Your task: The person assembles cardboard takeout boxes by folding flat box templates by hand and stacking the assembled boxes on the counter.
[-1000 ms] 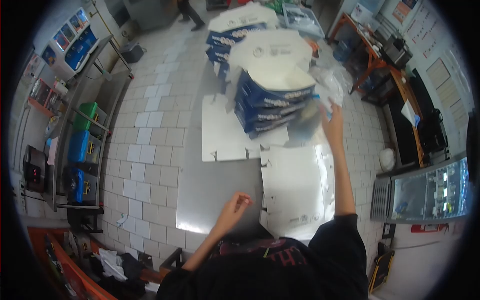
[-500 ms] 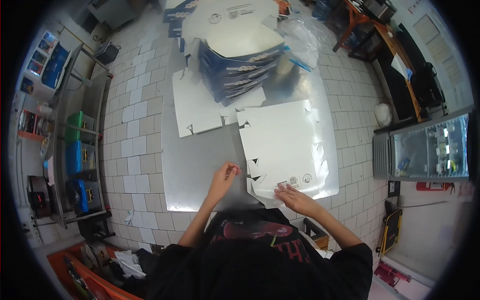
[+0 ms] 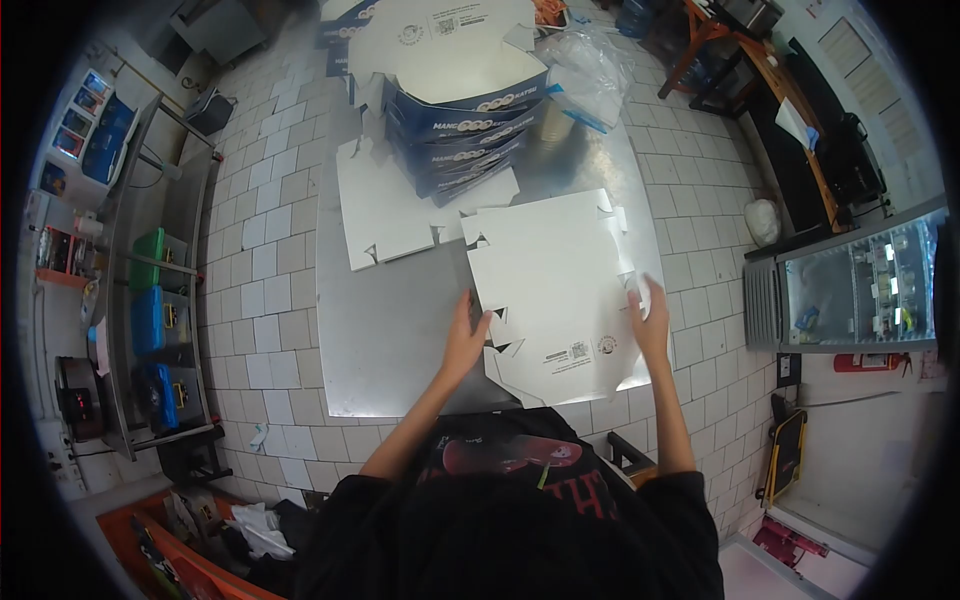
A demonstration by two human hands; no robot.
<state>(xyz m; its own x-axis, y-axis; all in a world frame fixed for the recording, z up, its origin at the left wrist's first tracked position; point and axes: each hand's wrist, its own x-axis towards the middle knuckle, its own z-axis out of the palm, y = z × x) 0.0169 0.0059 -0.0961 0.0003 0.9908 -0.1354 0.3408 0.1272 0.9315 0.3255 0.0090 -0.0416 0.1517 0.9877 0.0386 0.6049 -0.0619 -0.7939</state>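
A flat white cardboard box blank (image 3: 550, 270) with slotted tabs and small printed marks lies on the metal table (image 3: 390, 350) in front of me. My left hand (image 3: 466, 338) is at its left edge beside the tabs, fingers stretched forward and thumb apart, toward the cardboard. At the right edge, my right hand (image 3: 650, 320) is next to the side flaps, with thumb and fingers apart. Whether either hand presses on the cardboard is hard to tell. Behind it to the left lies more flat white cardboard (image 3: 385, 215), partly under a stack of folded blue boxes (image 3: 460, 130).
Clear plastic wrapping (image 3: 595, 70) rests at the table's far right. A metal shelf with blue bins (image 3: 148, 315) stands to the left. On the right are a glass-doored fridge (image 3: 860, 285) and a fire extinguisher (image 3: 865, 362).
My right hand has moved from the near printed edge up to the right edge of the box blank. My left hand has reached forward to its left edge, fingers opening from a pinch.
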